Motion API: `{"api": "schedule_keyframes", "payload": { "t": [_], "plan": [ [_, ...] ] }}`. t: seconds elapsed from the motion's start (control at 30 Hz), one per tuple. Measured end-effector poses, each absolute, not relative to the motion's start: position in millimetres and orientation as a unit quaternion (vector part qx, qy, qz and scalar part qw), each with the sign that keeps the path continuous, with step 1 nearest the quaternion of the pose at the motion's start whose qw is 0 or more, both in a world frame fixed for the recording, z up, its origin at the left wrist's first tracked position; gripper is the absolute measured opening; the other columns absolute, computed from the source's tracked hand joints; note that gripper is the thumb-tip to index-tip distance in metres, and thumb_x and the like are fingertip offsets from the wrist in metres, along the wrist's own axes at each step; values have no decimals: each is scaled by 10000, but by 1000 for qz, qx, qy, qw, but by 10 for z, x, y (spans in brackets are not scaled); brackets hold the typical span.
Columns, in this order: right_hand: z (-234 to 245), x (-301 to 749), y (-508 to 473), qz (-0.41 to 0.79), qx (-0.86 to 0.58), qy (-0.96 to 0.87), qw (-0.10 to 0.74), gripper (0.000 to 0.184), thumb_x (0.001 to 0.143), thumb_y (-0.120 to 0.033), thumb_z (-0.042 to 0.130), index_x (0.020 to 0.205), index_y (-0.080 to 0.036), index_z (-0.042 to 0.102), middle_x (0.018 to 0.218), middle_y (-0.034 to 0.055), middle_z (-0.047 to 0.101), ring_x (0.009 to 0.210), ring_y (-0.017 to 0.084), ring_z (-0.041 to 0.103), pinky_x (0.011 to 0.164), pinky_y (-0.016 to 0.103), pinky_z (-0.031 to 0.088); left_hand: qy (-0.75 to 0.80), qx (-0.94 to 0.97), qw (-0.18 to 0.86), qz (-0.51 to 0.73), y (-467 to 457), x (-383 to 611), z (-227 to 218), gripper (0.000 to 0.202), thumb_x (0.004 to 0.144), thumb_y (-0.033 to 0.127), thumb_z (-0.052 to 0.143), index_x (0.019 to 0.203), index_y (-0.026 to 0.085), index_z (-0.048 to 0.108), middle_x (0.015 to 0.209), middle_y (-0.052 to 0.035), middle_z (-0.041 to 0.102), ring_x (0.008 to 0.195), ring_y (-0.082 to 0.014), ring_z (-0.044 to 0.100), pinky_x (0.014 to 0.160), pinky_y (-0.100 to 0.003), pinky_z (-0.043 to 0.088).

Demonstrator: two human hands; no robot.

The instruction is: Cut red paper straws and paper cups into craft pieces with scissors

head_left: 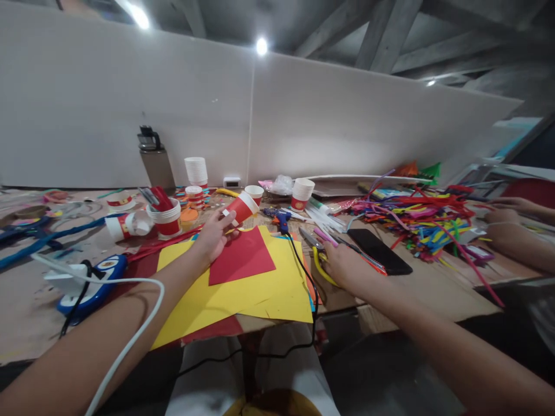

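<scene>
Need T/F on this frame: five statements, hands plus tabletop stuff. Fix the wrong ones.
1. The left hand holds a tilted red-and-white cup. True.
2. The right hand holds a cup too. False: the right hand is at the yellow-handled scissors; its grip is unclear.
3. A small red sheet lies on yellow paper. True.
4. The phone lies on that yellow paper. False: the phone lies to its right.
5. A cord runs from the blue glue gun. True.
</scene>
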State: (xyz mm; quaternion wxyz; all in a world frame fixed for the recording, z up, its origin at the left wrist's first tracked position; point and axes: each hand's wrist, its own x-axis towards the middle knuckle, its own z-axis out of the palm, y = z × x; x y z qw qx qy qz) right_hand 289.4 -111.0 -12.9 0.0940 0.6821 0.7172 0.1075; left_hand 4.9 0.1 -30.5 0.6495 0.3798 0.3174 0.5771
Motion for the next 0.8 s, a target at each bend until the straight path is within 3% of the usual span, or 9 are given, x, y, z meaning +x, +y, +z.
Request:
{"api": "schedule_keyframes", "payload": {
  "t": [0.1, 0.2, 0.27, 0.37, 0.53, 0.7, 0.8],
  "plan": [
    [-43, 3033, -1084, 63, 699, 712, 10, 479, 773, -254, 549, 1218, -77, 530, 901, 163, 662, 817, 263, 639, 689, 311, 451, 310, 387, 652, 574, 5, 38, -306, 405, 642, 318, 767, 943, 216, 517, 844, -1, 594, 701, -134, 630, 503, -196, 436],
    [44, 3107, -1098, 41, 672, 727, -136, 409, 761, -292, 569, 1142, -146, 600, 961, 118, 665, 887, 255, 629, 752, 325, 468, 297, 394, 651, 577, 25, 41, -314, 389, 640, 314, 770, 923, 206, 525, 848, -2, 595, 689, -120, 622, 504, -192, 430],
    [121, 3012, -1089, -36, 607, 747, -269, 436, 786, -323, 560, 1200, -187, 563, 934, 73, 660, 825, 209, 630, 719, 305, 487, 283, 396, 641, 594, 49, 44, -321, 413, 627, 280, 779, 951, 210, 534, 885, -4, 602, 687, -107, 616, 511, -187, 427],
    [258, 2655, -992, -177, 497, 744, -410, 604, 766, -290, 582, 1339, -197, 416, 997, 76, 633, 814, 178, 621, 711, 296, 508, 276, 384, 623, 623, 86, 31, -319, 459, 624, 228, 777, 1017, 221, 539, 902, -1, 606, 691, -90, 611, 530, -177, 425],
    [371, 2022, -645, -218, 397, 770, -450, 610, 759, -221, 550, 1343, -209, 374, 1049, 86, 606, 901, 180, 595, 777, 319, 488, 288, 372, 610, 638, 122, -29, -266, 485, 660, 217, 741, 1096, 226, 529, 895, -12, 618, 749, -110, 629, 635, -210, 474],
    [227, 1879, -412, -248, 468, 749, -397, 379, 810, -328, 504, 1168, -205, 509, 710, -17, 564, 574, 119, 541, 538, 236, 440, 304, 366, 577, 664, 186, -74, -234, 491, 626, 197, 761, 1058, 215, 528, 959, -27, 616, 761, -122, 634, 628, -229, 485],
    [145, 1936, -424, -277, 495, 756, -326, 310, 843, -374, 463, 1082, -196, 547, 654, -27, 548, 484, 99, 512, 458, 205, 391, 295, 381, 552, 681, 220, -97, -227, 413, 629, 225, 766, 973, 190, 540, 963, -32, 610, 781, -128, 640, 595, -215, 477]
  ]
}}
